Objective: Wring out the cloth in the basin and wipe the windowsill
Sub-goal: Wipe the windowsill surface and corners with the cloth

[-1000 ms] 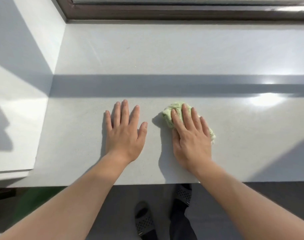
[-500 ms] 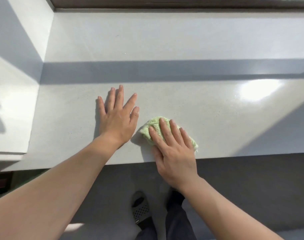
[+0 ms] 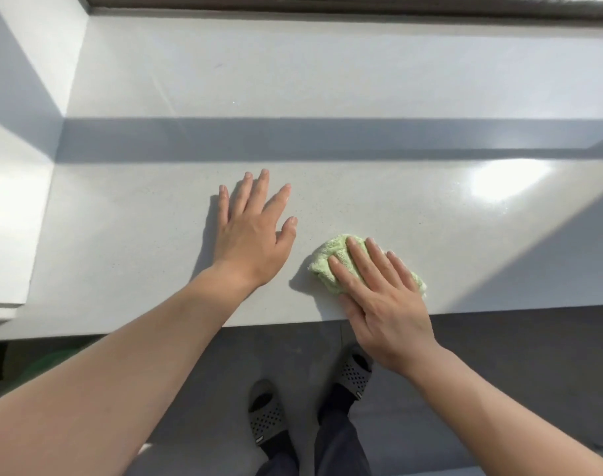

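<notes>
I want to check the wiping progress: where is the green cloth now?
In the head view the green cloth lies on the windowsill near its front edge, pressed under the flat right hand, just right of the left hand.

Hard sunlight, crisp focus, wide-angle bend at the edges

Sun from the right strikes the glossy pale grey stone windowsill (image 3: 361,80), burning a white glare patch at right. A broad dark shadow band crosses it beyond the flat left hand (image 3: 252,231), which throws a sharp shadow leftward, as does the crumpled light green cloth (image 3: 331,259). The grey floor (image 3: 516,355) below lies dimmer.
</notes>
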`<state>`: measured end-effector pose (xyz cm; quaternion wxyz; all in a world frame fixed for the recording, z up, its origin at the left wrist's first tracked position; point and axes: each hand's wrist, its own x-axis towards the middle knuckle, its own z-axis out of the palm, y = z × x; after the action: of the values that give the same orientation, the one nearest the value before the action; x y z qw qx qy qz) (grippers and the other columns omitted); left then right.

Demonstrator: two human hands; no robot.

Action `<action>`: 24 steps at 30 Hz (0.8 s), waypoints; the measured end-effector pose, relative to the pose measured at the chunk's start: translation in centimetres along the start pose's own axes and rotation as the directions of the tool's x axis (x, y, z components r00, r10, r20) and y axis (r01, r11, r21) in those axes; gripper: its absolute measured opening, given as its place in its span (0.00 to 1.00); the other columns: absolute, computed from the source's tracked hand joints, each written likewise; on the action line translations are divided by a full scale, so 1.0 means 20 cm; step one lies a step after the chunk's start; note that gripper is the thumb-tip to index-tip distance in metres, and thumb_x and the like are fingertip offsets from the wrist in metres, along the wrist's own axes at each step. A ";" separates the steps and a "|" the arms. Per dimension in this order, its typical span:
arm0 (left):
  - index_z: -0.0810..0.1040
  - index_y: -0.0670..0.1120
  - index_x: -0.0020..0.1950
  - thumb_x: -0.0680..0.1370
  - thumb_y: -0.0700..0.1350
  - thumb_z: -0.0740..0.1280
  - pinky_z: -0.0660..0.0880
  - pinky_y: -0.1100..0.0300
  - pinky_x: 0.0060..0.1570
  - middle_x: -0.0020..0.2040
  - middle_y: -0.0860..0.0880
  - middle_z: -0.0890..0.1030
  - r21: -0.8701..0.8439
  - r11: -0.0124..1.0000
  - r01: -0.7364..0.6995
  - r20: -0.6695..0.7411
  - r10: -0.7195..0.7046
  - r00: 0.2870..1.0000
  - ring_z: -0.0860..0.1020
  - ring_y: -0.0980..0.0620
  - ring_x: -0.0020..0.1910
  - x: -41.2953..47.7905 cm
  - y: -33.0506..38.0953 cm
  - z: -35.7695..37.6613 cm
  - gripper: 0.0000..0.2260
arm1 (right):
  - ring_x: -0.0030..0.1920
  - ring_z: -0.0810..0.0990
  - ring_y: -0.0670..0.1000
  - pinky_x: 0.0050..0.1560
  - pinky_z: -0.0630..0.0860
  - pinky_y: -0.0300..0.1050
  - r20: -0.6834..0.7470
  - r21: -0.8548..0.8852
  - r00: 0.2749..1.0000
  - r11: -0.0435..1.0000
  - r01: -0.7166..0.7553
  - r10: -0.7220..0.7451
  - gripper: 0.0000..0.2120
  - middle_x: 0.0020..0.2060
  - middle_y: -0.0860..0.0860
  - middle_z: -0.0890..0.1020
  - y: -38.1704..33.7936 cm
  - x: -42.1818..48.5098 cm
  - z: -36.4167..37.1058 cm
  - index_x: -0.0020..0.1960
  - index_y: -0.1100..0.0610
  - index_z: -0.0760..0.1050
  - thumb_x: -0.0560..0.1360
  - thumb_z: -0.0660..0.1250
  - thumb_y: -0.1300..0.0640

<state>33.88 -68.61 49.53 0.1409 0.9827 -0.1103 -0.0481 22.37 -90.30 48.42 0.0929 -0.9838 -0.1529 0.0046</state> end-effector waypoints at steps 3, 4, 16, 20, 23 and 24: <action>0.55 0.54 0.79 0.80 0.58 0.48 0.33 0.46 0.74 0.81 0.48 0.49 -0.018 1.000 0.020 -0.018 -0.020 1.000 0.43 0.49 0.79 0.11 0.04 0.01 0.27 | 0.79 0.53 0.54 0.77 0.52 0.55 -0.007 0.003 0.972 0.972 -0.237 0.237 0.24 0.80 0.47 0.57 0.28 0.13 -0.07 0.78 0.42 0.58 0.82 0.53 0.47; 0.54 0.54 0.80 0.80 0.59 0.47 0.32 0.46 0.74 0.81 0.48 0.48 -0.036 0.999 0.031 -0.015 -0.032 0.999 0.42 0.49 0.79 0.15 0.05 0.02 0.27 | 0.80 0.51 0.54 0.78 0.50 0.55 -0.015 0.031 0.911 0.911 -0.411 0.412 0.25 0.80 0.47 0.54 0.36 0.21 -0.10 0.78 0.41 0.56 0.82 0.52 0.47; 0.48 0.54 0.80 0.81 0.60 0.42 0.37 0.43 0.75 0.81 0.48 0.45 0.128 0.987 0.098 0.018 -0.101 0.995 0.40 0.48 0.79 0.20 0.12 0.07 0.28 | 0.79 0.55 0.57 0.77 0.51 0.56 0.011 -0.001 0.989 0.989 -0.145 0.145 0.24 0.79 0.49 0.58 0.43 0.57 -0.08 0.78 0.42 0.58 0.83 0.52 0.46; 0.57 0.53 0.76 0.79 0.59 0.48 0.38 0.40 0.74 0.79 0.43 0.53 0.161 0.979 0.126 0.052 -0.136 0.989 0.47 0.43 0.78 0.25 0.14 0.04 0.26 | 0.80 0.49 0.57 0.77 0.46 0.57 -0.005 0.096 0.786 0.783 -0.615 0.618 0.28 0.81 0.51 0.49 0.62 0.92 -0.12 0.80 0.43 0.51 0.80 0.51 0.48; 0.69 0.49 0.65 0.77 0.55 0.56 0.43 0.38 0.74 0.69 0.40 0.65 0.137 0.983 0.121 -0.011 -0.121 0.993 0.61 0.39 0.71 0.36 0.17 0.00 0.19 | 0.79 0.51 0.59 0.77 0.49 0.59 -0.029 0.102 0.897 0.894 -0.436 0.441 0.28 0.80 0.54 0.52 0.37 0.91 -0.07 0.80 0.45 0.53 0.80 0.53 0.50; 0.69 0.49 0.65 0.77 0.53 0.57 0.44 0.39 0.75 0.69 0.39 0.65 0.109 0.987 0.121 -0.040 -0.117 0.992 0.62 0.40 0.70 0.41 0.17 -0.01 0.17 | 0.79 0.54 0.60 0.76 0.51 0.59 -0.029 0.071 0.957 0.956 -0.285 0.288 0.27 0.80 0.54 0.55 0.32 0.86 -0.05 0.79 0.46 0.56 0.80 0.54 0.51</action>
<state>41.14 -73.66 50.25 0.0846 0.9945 -0.0517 -0.0336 40.82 -91.33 48.54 0.1265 -0.9919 -0.0067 0.0041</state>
